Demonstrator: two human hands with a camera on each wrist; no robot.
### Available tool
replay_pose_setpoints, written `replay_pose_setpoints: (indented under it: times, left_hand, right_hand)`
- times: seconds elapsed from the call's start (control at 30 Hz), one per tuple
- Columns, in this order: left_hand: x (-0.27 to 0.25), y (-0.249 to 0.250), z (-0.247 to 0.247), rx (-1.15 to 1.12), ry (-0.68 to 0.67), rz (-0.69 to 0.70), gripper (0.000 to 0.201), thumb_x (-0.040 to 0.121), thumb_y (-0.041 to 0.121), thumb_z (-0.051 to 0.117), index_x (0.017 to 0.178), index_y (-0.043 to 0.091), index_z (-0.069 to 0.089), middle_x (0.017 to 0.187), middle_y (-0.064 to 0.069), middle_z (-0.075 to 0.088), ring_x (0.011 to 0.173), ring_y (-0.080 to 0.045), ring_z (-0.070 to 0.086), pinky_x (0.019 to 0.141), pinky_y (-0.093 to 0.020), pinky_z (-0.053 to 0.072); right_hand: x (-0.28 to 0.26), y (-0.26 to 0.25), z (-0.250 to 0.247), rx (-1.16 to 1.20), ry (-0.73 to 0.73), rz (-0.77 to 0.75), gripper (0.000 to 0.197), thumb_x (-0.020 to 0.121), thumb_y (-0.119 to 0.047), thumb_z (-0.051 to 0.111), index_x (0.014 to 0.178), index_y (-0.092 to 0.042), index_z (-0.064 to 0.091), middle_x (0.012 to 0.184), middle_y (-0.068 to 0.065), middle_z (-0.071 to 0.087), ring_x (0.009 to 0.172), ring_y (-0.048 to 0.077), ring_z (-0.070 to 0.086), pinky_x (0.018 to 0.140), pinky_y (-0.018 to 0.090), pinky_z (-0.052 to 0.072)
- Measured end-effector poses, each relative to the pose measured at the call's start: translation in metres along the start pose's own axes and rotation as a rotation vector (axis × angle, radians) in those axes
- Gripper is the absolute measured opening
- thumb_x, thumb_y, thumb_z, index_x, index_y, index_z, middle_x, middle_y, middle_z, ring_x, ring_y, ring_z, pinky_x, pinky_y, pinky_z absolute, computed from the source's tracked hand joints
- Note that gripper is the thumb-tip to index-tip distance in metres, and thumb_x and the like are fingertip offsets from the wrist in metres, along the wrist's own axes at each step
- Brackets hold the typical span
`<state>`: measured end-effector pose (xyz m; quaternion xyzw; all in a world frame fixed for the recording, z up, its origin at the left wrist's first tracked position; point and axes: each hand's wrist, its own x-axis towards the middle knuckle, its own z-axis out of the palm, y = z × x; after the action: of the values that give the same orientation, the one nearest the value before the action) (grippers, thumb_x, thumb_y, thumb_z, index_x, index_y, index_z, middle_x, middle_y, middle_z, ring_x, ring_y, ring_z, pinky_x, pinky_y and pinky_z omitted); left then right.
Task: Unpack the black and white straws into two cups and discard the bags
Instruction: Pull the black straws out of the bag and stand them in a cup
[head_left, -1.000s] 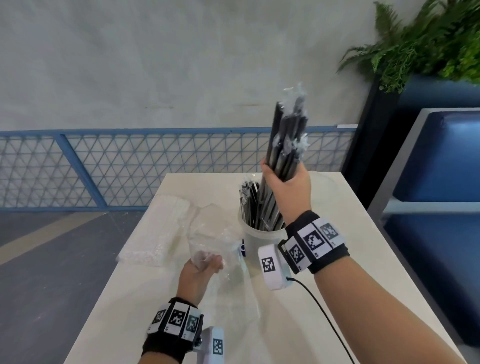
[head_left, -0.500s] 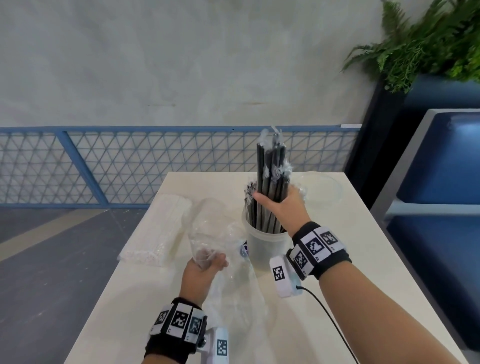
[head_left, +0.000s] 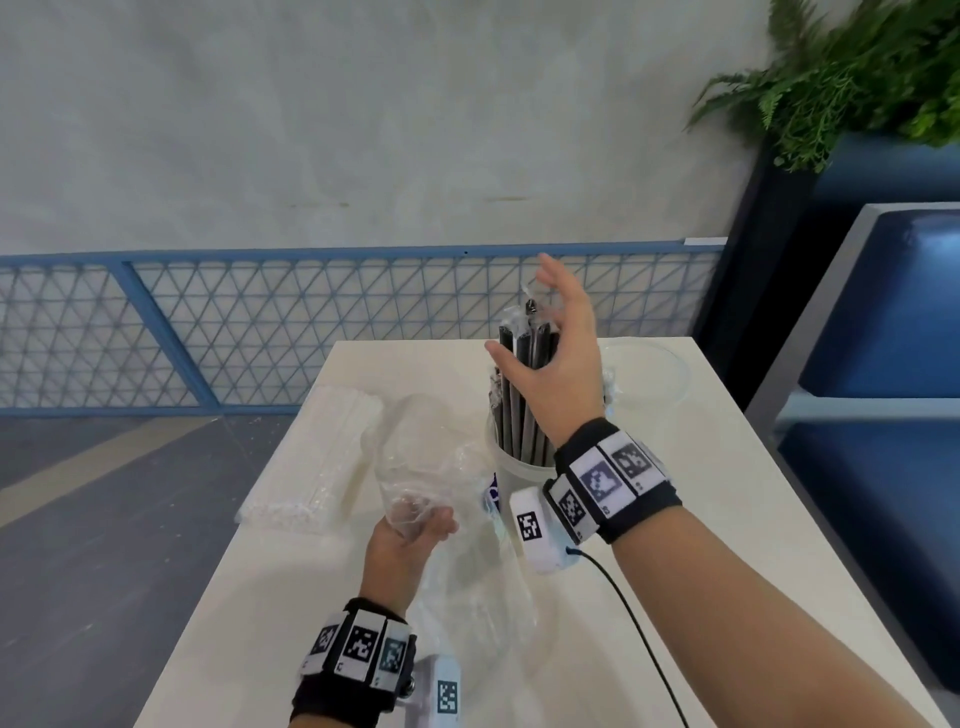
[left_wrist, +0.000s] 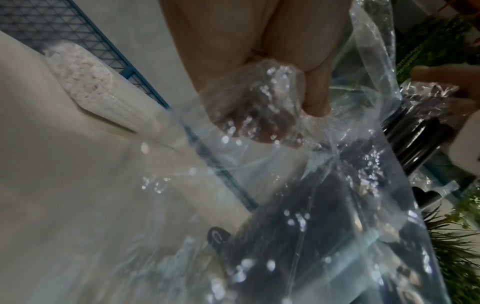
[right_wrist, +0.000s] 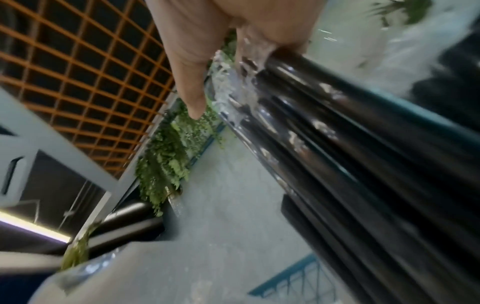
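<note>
Bench (head_left: 675, 597) carries pack of white straws (head_left: 317, 457) at left edge. Cup (head_left: 511, 475) mid-bench holds black straws (head_left: 524, 364) upright. Right hand (head_left: 550, 374), fingers spread, beside straw tops. Left hand (head_left: 410, 540) grips crumpled clear bag (head_left: 431, 467).

Head view: high above the near edge of the cream rectangular table (head_left: 727, 519), facing forward and down. Left wrist view: close behind the crumpled clear plastic bag (left_wrist: 298, 185), facing far-left. Right wrist view: pressed against the glossy black plastic straws (right_wrist: 363, 144), shared with both others.
</note>
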<state>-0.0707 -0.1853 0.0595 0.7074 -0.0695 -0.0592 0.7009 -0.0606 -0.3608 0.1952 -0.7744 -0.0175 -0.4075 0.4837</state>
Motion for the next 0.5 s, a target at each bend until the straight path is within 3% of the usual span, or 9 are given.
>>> replay_pose_setpoints:
  times: [0.07, 0.17, 0.33, 0.37, 0.43, 0.5]
  left_hand:
    - [0.0, 0.0, 0.001, 0.001, -0.008, 0.009, 0.023, 0.083, 0.002, 0.062, 0.062, 0.011, 0.064, 0.06, 0.004, 0.066, 0.055, 0.002, 0.057, 0.054, -0.006, 0.042]
    - [0.0, 0.001, 0.001, 0.013, -0.004, 0.018, 0.02, 0.083, 0.003, 0.061, 0.064, 0.009, 0.063, 0.057, 0.005, 0.065, 0.055, 0.003, 0.057, 0.054, -0.005, 0.042]
    - [0.002, -0.001, 0.0, 0.006, 0.021, 0.014, 0.022, 0.083, 0.005, 0.062, 0.064, 0.014, 0.063, 0.066, -0.003, 0.065, 0.056, 0.002, 0.059, 0.055, -0.006, 0.043]
    - [0.002, -0.001, 0.0, 0.006, 0.024, 0.02, 0.023, 0.084, 0.006, 0.062, 0.063, 0.015, 0.063, 0.065, -0.002, 0.066, 0.057, 0.001, 0.059, 0.055, -0.007, 0.043]
    - [0.002, -0.002, -0.001, 0.0, 0.022, 0.031, 0.02, 0.085, 0.014, 0.063, 0.065, 0.016, 0.064, 0.063, 0.002, 0.068, 0.06, -0.001, 0.06, 0.056, -0.01, 0.044]
    - [0.003, -0.003, -0.003, -0.039, 0.039, 0.038, 0.021, 0.089, 0.023, 0.057, 0.071, 0.013, 0.062, 0.065, 0.004, 0.069, 0.062, -0.003, 0.06, 0.056, -0.013, 0.045]
  right_hand:
    - [0.005, 0.007, 0.005, -0.168, -0.111, -0.09, 0.04, 0.083, -0.011, 0.062, 0.121, -0.022, 0.054, 0.124, -0.001, 0.052, 0.111, 0.001, 0.046, 0.097, 0.014, 0.039]
    - [-0.006, 0.033, 0.016, -0.309, -0.197, -0.061, 0.013, 0.089, -0.007, 0.052, 0.098, -0.008, 0.061, 0.098, 0.006, 0.059, 0.092, 0.02, 0.054, 0.084, 0.034, 0.045]
    - [-0.035, 0.064, 0.022, -0.437, -0.295, 0.0, 0.03, 0.089, -0.012, 0.035, 0.094, 0.0, 0.061, 0.097, 0.017, 0.061, 0.09, 0.035, 0.057, 0.085, 0.045, 0.05]
    - [-0.036, 0.062, 0.021, -0.452, -0.304, -0.009, 0.035, 0.089, -0.016, 0.032, 0.097, 0.0, 0.062, 0.1, 0.018, 0.061, 0.094, 0.035, 0.055, 0.087, 0.047, 0.049]
    - [-0.041, 0.056, 0.016, -0.498, -0.265, -0.081, 0.037, 0.09, -0.025, 0.035, 0.113, -0.006, 0.058, 0.119, 0.014, 0.057, 0.114, 0.027, 0.046, 0.103, 0.046, 0.04]
    - [-0.057, 0.045, 0.003, -0.446, -0.18, -0.144, 0.037, 0.091, -0.027, 0.044, 0.125, -0.015, 0.05, 0.132, 0.003, 0.047, 0.127, 0.015, 0.036, 0.113, 0.031, 0.026]
